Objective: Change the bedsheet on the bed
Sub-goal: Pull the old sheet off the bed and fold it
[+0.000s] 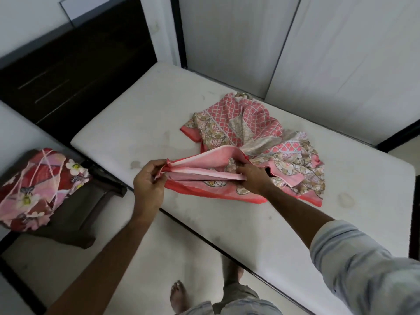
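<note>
- The mattress (159,105) is bare and pale, marked with a few faint stains, and serves as the landmark; a dark headboard (75,71) stands at its far-left end.
- The bedsheet (256,144), pink-red with a lattice and scallop print, lies in a loose, half-folded heap on the middle of the mattress, its folded edges pulled out toward the near side.
- A second bundle of floral pink cloth (34,187) sits off the mattress to the left, on a dark seat; whether it is the old sheet I cannot tell.
- The left hand (148,185) is over the mattress's near edge, fingers curled and pinching the bunched end of the stacked hems.
- The right hand (255,179) grips the same hems further along, fingers closed into the folds.
- Judging by its drape, the sheet is light, limp and not fragile; it should slide easily on the mattress. Best held at corners or hems, since a mid-cloth grip only bunches it.
</note>
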